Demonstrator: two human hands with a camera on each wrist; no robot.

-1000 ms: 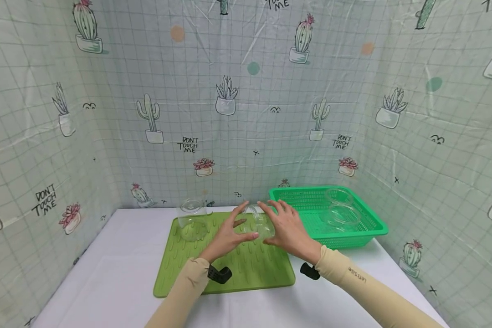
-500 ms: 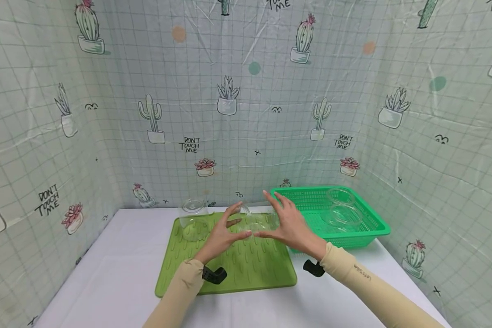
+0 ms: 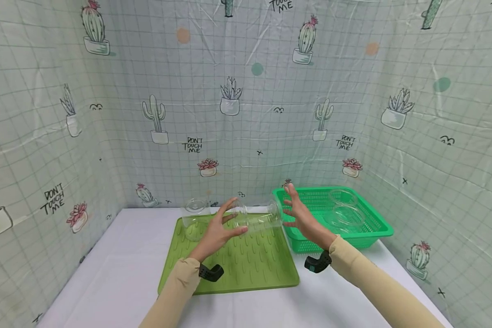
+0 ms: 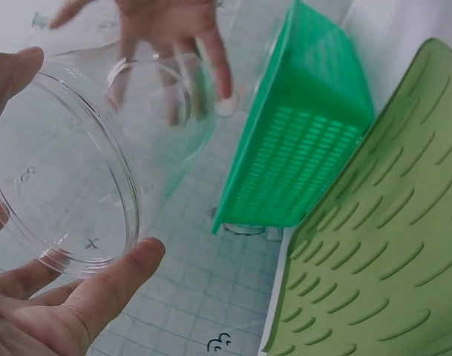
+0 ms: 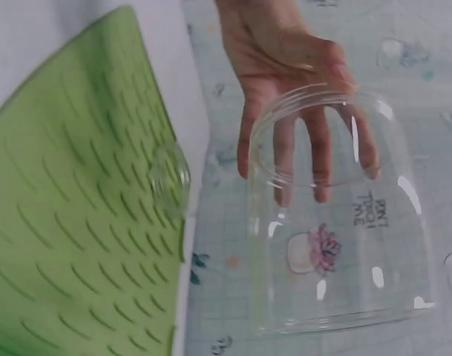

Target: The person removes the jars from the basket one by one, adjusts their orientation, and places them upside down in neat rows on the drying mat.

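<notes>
A clear jar [image 3: 262,221] is held on its side above the green mat [image 3: 246,269], its ringed end to the left. My left hand [image 3: 219,230] grips that ringed end, thumb and fingers round it, as the left wrist view shows the jar [image 4: 148,159] up close. At the other end my right hand [image 3: 305,218] stands with fingers spread, just off the jar's end. Seen through the jar [image 5: 337,245] in the right wrist view are the left fingers. A second clear jar [image 3: 194,223] stands upright at the mat's back left.
A green plastic basket [image 3: 311,246] stands at the back right, beside the mat. Inside it are clear round-rimmed vessels [image 3: 347,217]. The white tabletop [image 3: 106,273] surrounds the mat, and a cactus-print curtain [image 3: 246,132] rises behind and at both sides.
My right hand has let go of the jar and moved right, its fingers spreading. The left hand has shifted slightly left, still holding the jar, whose length now lies fully visible between the hands.
</notes>
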